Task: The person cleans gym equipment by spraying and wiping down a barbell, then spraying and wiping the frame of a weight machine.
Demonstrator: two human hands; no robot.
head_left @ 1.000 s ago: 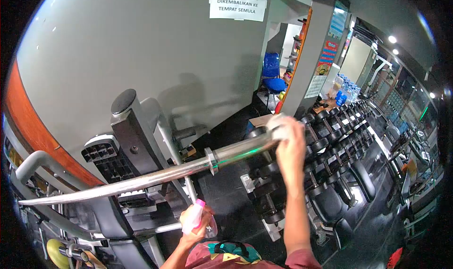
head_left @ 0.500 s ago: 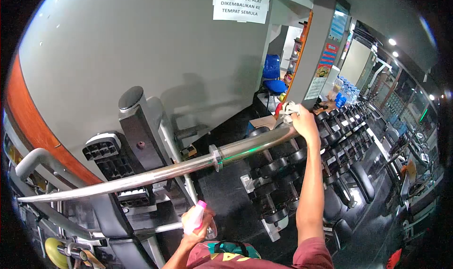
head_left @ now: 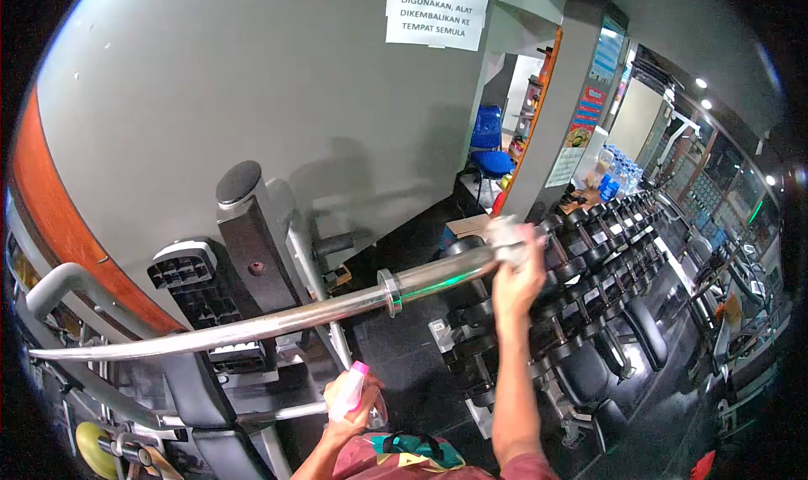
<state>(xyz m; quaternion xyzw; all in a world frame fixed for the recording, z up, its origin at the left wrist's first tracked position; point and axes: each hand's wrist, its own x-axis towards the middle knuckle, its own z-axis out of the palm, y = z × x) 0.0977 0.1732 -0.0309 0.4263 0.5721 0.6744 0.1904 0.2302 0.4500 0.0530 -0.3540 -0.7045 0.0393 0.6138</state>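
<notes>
A shiny metal barbell stretches across the view, its thick sleeve on the right side beyond a ring collar. At the sleeve's right end, my right hand grips a whitish cloth against the metal; hand and cloth are blurred by motion. Lower down, near my body, my left hand is closed around a spray bottle with a pink and white top. The bottle is below the bar and apart from it. My fingers hide part of its clear body.
Dumbbells fill a rack at the right. A black padded bench and an upright machine post stand at the left. A grey wall with a paper sign is ahead. A blue chair stands farther back.
My right hand and the cloth have shifted left and slightly down at the sleeve's end. My left hand keeps hold of the spray bottle in nearly the same place. The view has tilted slightly.
</notes>
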